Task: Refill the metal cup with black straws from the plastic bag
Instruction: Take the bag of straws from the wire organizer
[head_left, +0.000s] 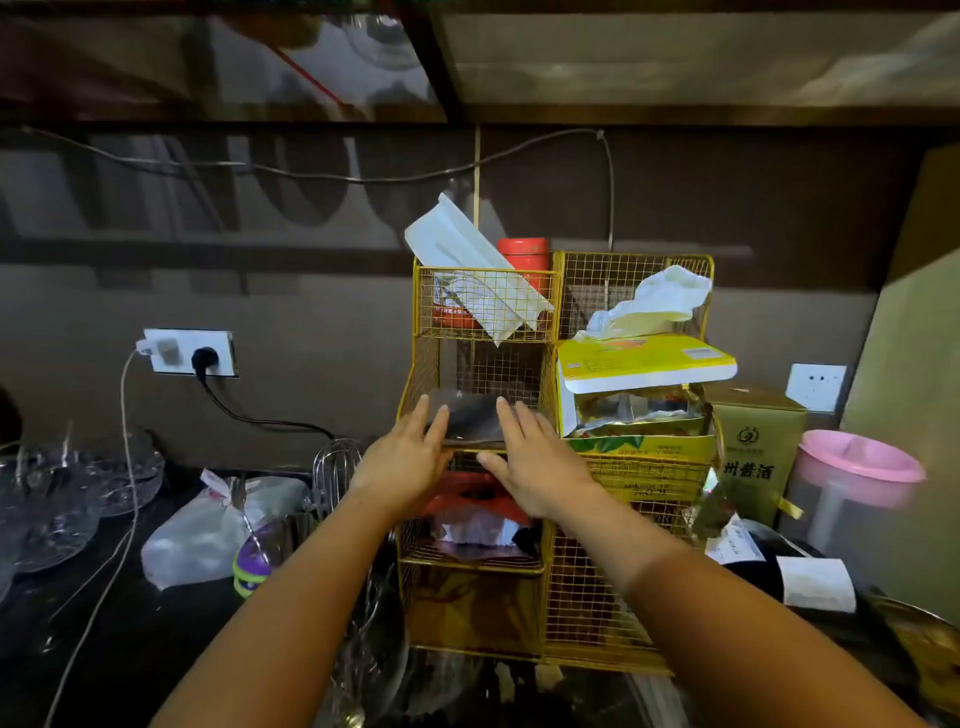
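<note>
1. While both arms reach forward, the yellow wire-mesh shelf rack fills the view.
2. Clear plastic bag of black straws lies crosswise in its middle-left bay.
3. Left hand and right hand flank it, fingers spread, nothing gripped; equally near.
4. Metal cup: can't identify it.
</note>
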